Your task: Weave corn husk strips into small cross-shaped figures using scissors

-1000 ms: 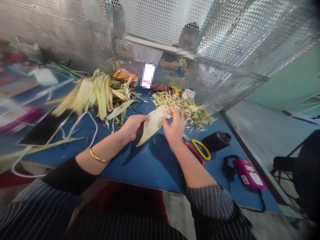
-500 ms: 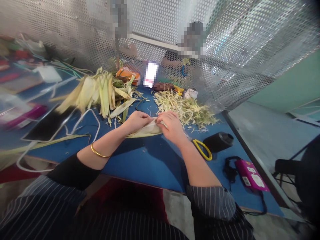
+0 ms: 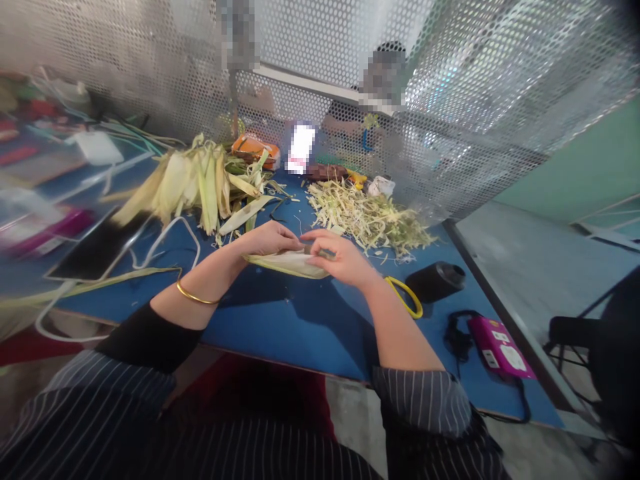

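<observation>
A pale corn husk (image 3: 287,265) is held lengthwise above the blue table, between my two hands. My left hand (image 3: 270,239) pinches it along its upper edge, thumb and fingers together. On the other end, my right hand (image 3: 337,257) has its thumb and fingers closed round the husk, the forefinger reaching toward the left fingertips. Just beyond my right hand lies a heap of shredded husk strips (image 3: 365,220). Past my left hand is a pile of whole dried husks (image 3: 195,180).
A phone with a lit screen (image 3: 301,148) stands at the back before a perforated metal screen (image 3: 310,40). To the right are a yellow ring (image 3: 404,297), a black thread cone (image 3: 436,283) and a magenta power strip (image 3: 503,347). A dark tablet (image 3: 97,250) and white cable lie left.
The corn husk has turned and shows more of its pale inner face. My right forefinger has lifted and stretched toward my left hand; my left hand has shifted slightly left.
</observation>
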`<state>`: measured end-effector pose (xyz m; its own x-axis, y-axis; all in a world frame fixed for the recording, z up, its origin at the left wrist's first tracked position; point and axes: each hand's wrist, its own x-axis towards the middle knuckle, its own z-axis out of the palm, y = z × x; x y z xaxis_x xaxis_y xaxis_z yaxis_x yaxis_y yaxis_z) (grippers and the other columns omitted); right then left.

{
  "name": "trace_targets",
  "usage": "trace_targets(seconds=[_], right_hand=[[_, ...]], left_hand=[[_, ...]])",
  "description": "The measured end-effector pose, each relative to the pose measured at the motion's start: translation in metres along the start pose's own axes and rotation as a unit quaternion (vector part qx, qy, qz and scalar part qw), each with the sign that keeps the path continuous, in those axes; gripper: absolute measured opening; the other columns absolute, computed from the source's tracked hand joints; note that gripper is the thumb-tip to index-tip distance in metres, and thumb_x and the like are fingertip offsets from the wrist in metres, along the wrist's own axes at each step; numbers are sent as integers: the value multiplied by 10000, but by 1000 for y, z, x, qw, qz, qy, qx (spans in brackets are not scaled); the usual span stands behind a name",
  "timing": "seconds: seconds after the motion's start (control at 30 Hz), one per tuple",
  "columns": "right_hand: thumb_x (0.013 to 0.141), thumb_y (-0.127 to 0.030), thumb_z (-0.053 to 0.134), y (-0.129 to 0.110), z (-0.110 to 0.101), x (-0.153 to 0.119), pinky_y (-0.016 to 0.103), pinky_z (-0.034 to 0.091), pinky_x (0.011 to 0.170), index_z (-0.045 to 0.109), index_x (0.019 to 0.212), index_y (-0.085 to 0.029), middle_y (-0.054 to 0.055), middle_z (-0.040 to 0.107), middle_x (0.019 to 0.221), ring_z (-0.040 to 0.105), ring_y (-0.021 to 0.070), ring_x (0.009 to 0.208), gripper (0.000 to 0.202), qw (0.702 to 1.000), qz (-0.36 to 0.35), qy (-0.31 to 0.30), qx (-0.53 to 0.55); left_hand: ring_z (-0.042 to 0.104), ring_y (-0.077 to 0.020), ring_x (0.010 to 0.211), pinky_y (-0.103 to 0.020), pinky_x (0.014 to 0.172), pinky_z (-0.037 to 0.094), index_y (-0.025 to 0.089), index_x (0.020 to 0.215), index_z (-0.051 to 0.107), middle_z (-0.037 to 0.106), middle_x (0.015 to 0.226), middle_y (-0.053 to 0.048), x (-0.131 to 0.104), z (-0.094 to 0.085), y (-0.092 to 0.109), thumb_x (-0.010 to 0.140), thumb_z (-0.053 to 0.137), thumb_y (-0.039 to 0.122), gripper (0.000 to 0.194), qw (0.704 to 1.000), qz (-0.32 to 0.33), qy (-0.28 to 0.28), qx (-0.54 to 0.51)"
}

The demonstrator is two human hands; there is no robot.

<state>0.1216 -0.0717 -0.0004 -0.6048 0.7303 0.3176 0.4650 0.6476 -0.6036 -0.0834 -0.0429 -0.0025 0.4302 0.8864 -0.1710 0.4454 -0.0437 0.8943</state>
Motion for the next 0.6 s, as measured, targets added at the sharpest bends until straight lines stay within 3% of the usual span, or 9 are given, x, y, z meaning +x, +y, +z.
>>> trace_targets(seconds=[0.17, 0.33, 0.4, 0.5, 0.6], right_hand=[[826, -335, 569, -1, -7, -2, 298, 417, 798, 555, 676, -177, 41, 605, 949, 560, 141, 832, 218, 992, 72, -46, 88], [732, -372, 669, 2, -4, -2, 266, 392, 715, 597, 672, -173, 5, 563, 838, 515, 120, 732, 221, 988, 79, -100, 91], [737, -365, 653, 3, 1, -1, 260, 378, 680, 564, 620, -173, -11, 540, 769, 488, 112, 686, 242, 989, 95, -52, 99], [753, -366, 613, 7, 12, 1, 251, 350, 606, 524, 606, -183, -30, 486, 653, 424, 107, 605, 251, 971, 163, 124, 123], [756, -386, 593, 15, 25, 3, 250, 337, 560, 543, 632, -188, -36, 457, 589, 398, 111, 561, 239, 934, 209, 255, 136]], left_hand=[[454, -84, 464, -220, 474, 337, 165, 646, 736, 586, 507, 12, -5, 1, 5, 611, 709, 305, 147, 990, -66, -67, -101], [600, -136, 602, -252, 600, 454, 146, 726, 733, 695, 702, -49, 2, 4, -3, 627, 710, 206, 117, 960, -69, -103, -250], [612, -151, 623, -270, 618, 470, 124, 725, 709, 694, 722, -77, 8, 7, -7, 695, 669, 212, 100, 936, -79, -56, -338], [574, -126, 570, -274, 608, 481, 154, 689, 641, 649, 655, -57, 14, 15, -10, 821, 556, 388, 282, 899, -82, 52, -428], [621, -165, 694, -306, 662, 501, 148, 777, 634, 669, 777, -88, 15, 26, -10, 777, 585, 507, 363, 895, -36, 75, -438]])
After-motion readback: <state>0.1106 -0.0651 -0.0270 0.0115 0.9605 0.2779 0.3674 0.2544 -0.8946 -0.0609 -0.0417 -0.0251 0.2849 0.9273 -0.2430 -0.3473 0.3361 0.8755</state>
